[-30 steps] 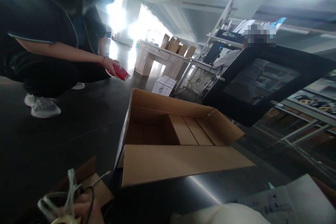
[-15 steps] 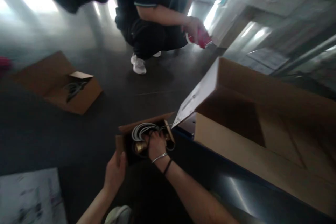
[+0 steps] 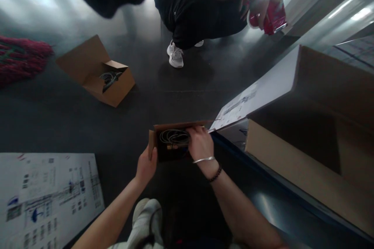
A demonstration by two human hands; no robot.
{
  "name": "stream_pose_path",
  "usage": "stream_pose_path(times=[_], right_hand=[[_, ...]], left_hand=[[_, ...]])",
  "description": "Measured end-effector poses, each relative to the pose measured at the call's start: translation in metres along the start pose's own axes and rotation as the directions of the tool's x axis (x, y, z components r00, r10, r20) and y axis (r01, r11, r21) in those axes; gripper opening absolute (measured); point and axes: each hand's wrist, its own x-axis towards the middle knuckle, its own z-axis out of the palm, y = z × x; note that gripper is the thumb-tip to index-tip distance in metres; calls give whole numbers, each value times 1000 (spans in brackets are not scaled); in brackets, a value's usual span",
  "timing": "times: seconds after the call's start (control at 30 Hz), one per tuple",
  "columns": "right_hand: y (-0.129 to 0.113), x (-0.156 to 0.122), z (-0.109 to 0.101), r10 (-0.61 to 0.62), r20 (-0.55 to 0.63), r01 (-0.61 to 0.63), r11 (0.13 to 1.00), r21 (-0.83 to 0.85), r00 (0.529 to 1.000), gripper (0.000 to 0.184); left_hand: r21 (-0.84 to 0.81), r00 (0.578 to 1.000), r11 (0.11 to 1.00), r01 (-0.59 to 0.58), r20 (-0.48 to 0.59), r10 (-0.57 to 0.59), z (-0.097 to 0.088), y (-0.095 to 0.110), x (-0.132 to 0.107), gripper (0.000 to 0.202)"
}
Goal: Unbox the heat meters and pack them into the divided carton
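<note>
A small cardboard box point(image 3: 179, 126) sits open in front of me, with a coil of grey cable point(image 3: 172, 137) inside. Beneath the coil a brass-coloured part point(image 3: 172, 146) shows in part; the rest of the inside is dark. My left hand point(image 3: 147, 165) is closed on the box's left flap, thumb on the near side. At the opposite end, my right hand point(image 3: 201, 146) has its fingers bent over the box's right edge, beside the coil. Its fingertips are partly hidden. A thin cable end sticks out past the right corner.
Close on the right stands a large open carton point(image 3: 292, 155). Another open cardboard box point(image 3: 117, 89) with cable lies ahead left. A printed white board point(image 3: 52, 198) is at lower left, a pink mop-like bundle point(image 3: 23, 58) at far left. A crouching person point(image 3: 204, 15) holds a red object point(image 3: 274, 15).
My right hand has come up from the brass-coloured part to the box's right edge. The cable coil now lies flatter over the contents. My left hand keeps the left flap.
</note>
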Motion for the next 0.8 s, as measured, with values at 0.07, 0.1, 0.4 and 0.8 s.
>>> stream_pose_path(times=[0.07,0.1,0.4,0.8], right_hand=[[26,3,-8,123,-16,-123,991,-56,992,26],[36,6,-9,152,27,-150,986,-79,988,22],[-23,12,41,-263,-208,293,947,131,942,23],[-34,55,94,-315,-115,316,714,625,942,17]], left_hand=[[0,1000,1000,10,-8,-10,1,-1,0,37],[-1,1000,1000,14,-9,-14,2,-1,-1,38],[40,1000,999,25,-20,-24,8,0,-3,41],[243,935,906,-345,167,312,18,7,-4,62]])
